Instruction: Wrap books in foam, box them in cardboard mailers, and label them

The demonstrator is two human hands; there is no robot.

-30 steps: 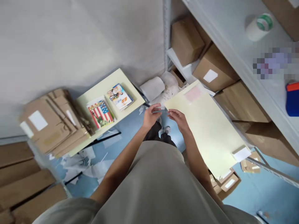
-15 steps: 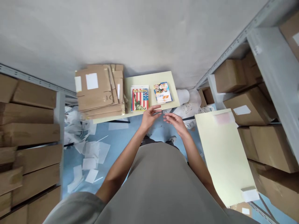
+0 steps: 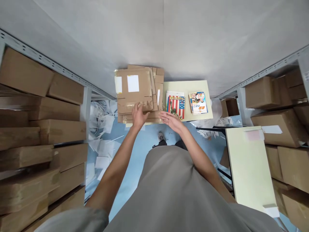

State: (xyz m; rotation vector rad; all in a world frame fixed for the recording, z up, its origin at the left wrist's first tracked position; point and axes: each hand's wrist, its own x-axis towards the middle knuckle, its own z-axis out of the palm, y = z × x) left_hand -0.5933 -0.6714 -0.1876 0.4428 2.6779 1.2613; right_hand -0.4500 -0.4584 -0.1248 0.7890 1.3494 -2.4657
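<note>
My left hand (image 3: 138,116) rests on the near edge of a stack of flattened cardboard boxes (image 3: 137,91) on a pale yellow table (image 3: 193,86). Its fingers lie spread on the top sheet, and nothing is gripped that I can see. My right hand (image 3: 171,120) hovers open, palm down, at the table's front edge. It sits between the stack and a book with a flag cover (image 3: 176,104). A second colourful book (image 3: 198,103) lies to the right of the flag book.
Metal shelving with brown boxes (image 3: 41,129) stands on the left, and more boxes (image 3: 272,129) fill shelves on the right. A second pale yellow table (image 3: 248,167) is at my right. White paper scraps (image 3: 101,151) litter the blue floor.
The view has swung left. Both hands moved from mid-air in front of me toward the table; the left hand now lies on the cardboard stack.
</note>
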